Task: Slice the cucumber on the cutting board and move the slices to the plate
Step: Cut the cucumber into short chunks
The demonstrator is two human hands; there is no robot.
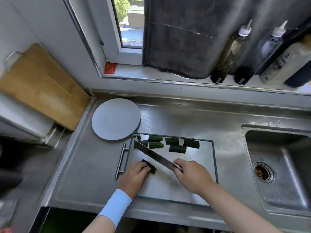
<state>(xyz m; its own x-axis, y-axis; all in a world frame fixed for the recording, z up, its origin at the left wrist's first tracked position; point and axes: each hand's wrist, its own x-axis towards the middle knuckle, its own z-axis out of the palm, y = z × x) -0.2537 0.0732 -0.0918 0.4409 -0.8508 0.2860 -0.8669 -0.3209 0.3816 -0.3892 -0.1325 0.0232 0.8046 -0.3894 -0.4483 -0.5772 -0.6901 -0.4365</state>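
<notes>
Now cucumber chunks (171, 141) lie on the board (193, 165) beside the plate (116, 119).

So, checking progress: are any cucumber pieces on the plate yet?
No, the cucumber pieces all lie on the cutting board, not the plate.

No text legible anywhere. Pale bottle (279, 64), far right on windowsill (168, 78): dark printed label, characters too blurred. Two dark bottles (230, 52) left of it: small white stickers near base, unreadable. Red packet (110, 68), window corner: markings unclear. Stamped mark (273, 123) on counter (185, 118) beyond sink (286, 195): illegible.
</notes>
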